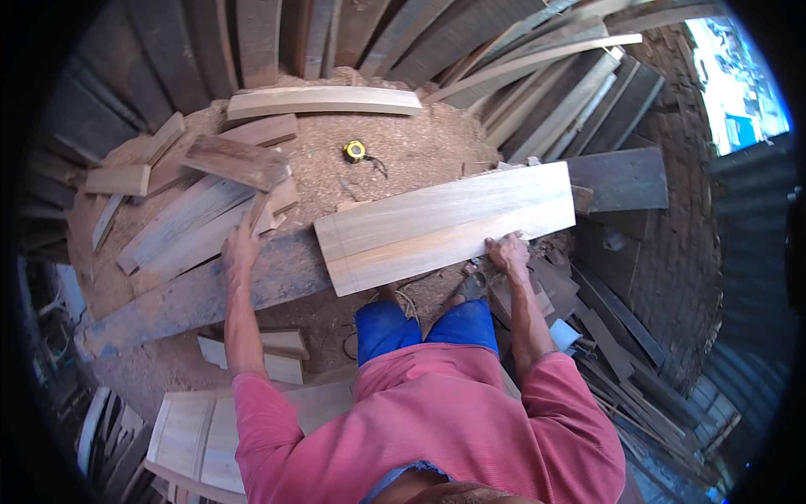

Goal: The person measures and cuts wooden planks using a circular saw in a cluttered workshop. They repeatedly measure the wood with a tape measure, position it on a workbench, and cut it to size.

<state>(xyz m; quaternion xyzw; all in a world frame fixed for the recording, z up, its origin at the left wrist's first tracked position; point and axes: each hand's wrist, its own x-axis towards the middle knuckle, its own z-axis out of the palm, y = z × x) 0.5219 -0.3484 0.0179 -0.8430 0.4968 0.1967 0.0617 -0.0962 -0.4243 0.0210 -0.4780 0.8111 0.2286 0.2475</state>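
Observation:
A wide pale board (453, 227) lies across a long dark plank (285, 265) in front of me. My right hand (510, 250) is closed on the board's near edge, close to its right end. Faint lines cross the board near its left end. Over to the left, my left hand (241, 248) reaches past the plank to the stacked offcuts. Its fingers are bent at a small brown piece of wood (259, 205) and seem to pinch it; the fingertips are partly hidden. A short brown block (235, 161) rests on top of that stack.
Beyond the board, a yellow and black tape measure (355, 151) sits on sawdust. A pale curved board (323, 101) lies behind it. Dark planks (172, 50) lean all round the far side. Scrap wood (613, 336) is heaped at right, and pale panels (193, 437) lie near left.

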